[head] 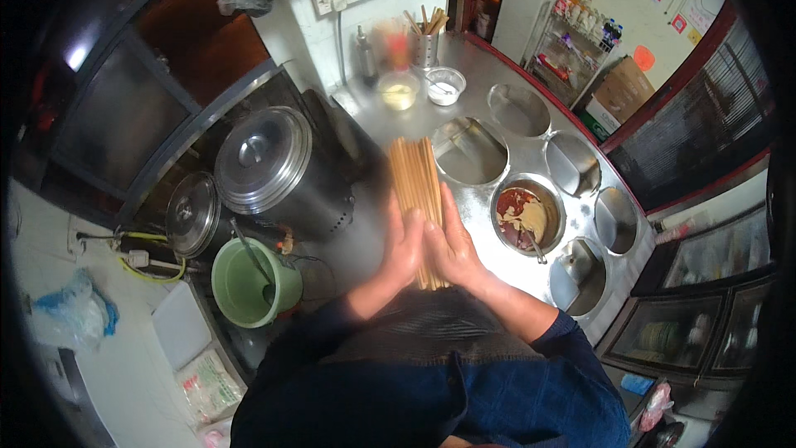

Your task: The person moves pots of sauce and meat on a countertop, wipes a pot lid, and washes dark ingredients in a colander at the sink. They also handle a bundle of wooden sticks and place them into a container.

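A thick bundle of wooden chopsticks (415, 177) is pressed between my two palms in front of my body. My left hand (404, 249) grips its left side, and my right hand (453, 249) wraps the right side, with the thumbs close together on top. The far ends of the sticks stick out beyond my fingers; the near ends show below my wrists. Just right of the bundle lies a large round opening (471, 150) in the stainless steel counter (398, 121). A perforated metal holder (426, 50) with more chopsticks stands at the counter's far end.
Several round wells sit in the counter; one metal pot (528, 214) holds red and tan sauce with a spoon. Bowls of yellow (398, 92) and white (445, 87) contents stand farther back. To the left are a tall lidded pot (264, 162) and a green bucket (249, 280) with a ladle.
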A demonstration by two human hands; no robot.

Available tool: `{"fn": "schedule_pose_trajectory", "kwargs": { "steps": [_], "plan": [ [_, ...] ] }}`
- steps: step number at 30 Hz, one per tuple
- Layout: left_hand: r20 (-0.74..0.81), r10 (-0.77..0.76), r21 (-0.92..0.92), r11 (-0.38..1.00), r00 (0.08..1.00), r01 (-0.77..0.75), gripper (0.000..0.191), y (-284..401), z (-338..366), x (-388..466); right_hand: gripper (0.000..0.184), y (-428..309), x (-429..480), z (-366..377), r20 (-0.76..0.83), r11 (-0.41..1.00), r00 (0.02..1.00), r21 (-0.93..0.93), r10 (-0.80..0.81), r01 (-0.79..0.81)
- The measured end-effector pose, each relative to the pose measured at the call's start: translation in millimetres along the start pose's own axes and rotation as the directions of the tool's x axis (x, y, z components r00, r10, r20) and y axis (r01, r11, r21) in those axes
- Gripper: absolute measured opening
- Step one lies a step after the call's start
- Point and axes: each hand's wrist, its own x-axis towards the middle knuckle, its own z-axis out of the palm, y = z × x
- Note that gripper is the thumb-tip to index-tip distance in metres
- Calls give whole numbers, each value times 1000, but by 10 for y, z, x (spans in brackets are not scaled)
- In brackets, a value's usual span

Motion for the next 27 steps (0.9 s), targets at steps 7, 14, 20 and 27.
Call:
{"fn": "schedule_pose_trajectory", "kwargs": {
  "steps": [7, 14, 20, 27],
  "plan": [
    [-1, -185, -113, 976, 983, 184, 58, -314, -72, 681, 67, 276, 607, -70, -49, 995, 995, -31, 90, -92],
    [13, -254, -163, 954, 967, 253, 54, -292, 57, 1643, 62, 413, 1521, -472, 2, 990, 990, -3, 141, -141],
    [47, -238, -257, 935, 970, 242, 49, -292, 285, 2642, 66, 439, 2501, -878, 46, 961, 970, -150, 240, -231],
    [111, -336, -358, 864, 935, 353, 46, -293, 368, 3931, 65, 655, 3738, -1151, 13, 906, 943, -281, 332, -316]
  ]
}}
